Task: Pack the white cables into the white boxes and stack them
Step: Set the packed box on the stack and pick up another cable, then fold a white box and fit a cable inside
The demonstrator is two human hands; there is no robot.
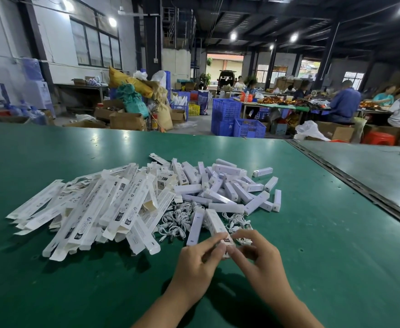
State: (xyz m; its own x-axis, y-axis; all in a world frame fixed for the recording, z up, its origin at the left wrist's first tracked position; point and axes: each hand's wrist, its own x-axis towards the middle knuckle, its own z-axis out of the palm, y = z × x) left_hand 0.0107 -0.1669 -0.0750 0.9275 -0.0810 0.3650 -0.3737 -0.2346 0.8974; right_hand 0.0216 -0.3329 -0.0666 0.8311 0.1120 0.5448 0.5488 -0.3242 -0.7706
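**A:** What are the hands doing?

**B:** Both are grasping one white box [214, 222] at its near end; the left hand [199, 263] is pinching it between thumb and curled fingertips; the right hand [258, 259] is pinching the same end from the other side.

**A:** Where is that box lying?

**B:** Its far end is resting over the heap of white cables [177, 221] on the green table [75, 292]; a second box [195, 227] is lying beside it, also over the heap.

**A:** And around the heap?

**B:** Printed flat sleeves [94, 209] are lying piled to its left; more boxes [227, 185] are lying jumbled beyond it; a loose cable [244, 241] is sitting by the right fingers; I cannot tell whether they are holding it.
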